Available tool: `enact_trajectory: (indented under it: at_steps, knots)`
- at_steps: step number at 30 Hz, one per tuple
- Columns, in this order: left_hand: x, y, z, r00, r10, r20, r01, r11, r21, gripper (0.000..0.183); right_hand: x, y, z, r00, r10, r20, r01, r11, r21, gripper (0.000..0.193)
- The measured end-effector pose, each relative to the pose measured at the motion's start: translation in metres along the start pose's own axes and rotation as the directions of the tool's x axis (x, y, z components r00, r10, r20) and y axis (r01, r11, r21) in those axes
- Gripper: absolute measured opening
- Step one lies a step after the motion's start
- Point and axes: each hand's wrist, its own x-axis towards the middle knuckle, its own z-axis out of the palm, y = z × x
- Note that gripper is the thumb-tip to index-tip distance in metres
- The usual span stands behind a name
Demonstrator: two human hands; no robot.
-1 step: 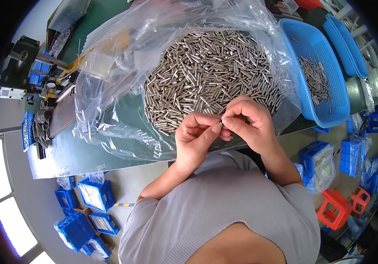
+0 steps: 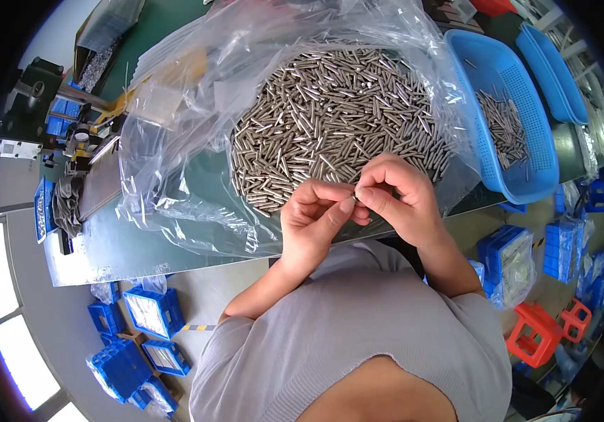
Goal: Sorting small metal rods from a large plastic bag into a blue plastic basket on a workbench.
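Observation:
My left hand (image 2: pixel 316 219) and my right hand (image 2: pixel 400 200) meet at the front edge of a large pile of slim silvery metal pins (image 2: pixel 337 105). Thumb and forefinger of each hand are pinched together around one small metal pin (image 2: pixel 355 197), almost wholly covered by the fingertips. Under the pile, and bunched up to its left, lies a clear plastic sheet or bag (image 2: pixel 168 169). To the right of the pile stands a light blue perforated basket (image 2: pixel 539 151) with a smaller heap of pins (image 2: pixel 504 126) in it.
The green worktable (image 2: pixel 126 246) ends just before my body. A second blue basket (image 2: pixel 555 77) stands at the far right. Machine parts (image 2: pixel 38 91) crowd the left side. Blue crates (image 2: pixel 154 309) and red stools (image 2: pixel 535 334) are on the floor.

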Motion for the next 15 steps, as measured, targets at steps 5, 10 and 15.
enact_trajectory:
  at_steps: [5,10,15]
  knots:
    - [-0.002,0.001,0.002,0.999,-0.033,-0.031,0.034,0.999,0.032,0.007,-0.005,-0.001,-0.009,0.981,-0.095,-0.171,0.063,0.981,-0.183,0.005]
    - [0.000,0.000,0.001,0.999,0.041,-0.007,-0.041,0.999,-0.002,0.006,-0.013,-0.029,-0.072,0.577,-0.565,-0.590,0.053,0.747,-0.663,0.008]
    - [0.003,0.000,0.002,0.997,0.069,-0.036,-0.069,0.998,-0.008,0.006,-0.008,-0.041,-0.078,0.617,-0.646,-0.450,-0.236,0.394,-0.888,0.012]
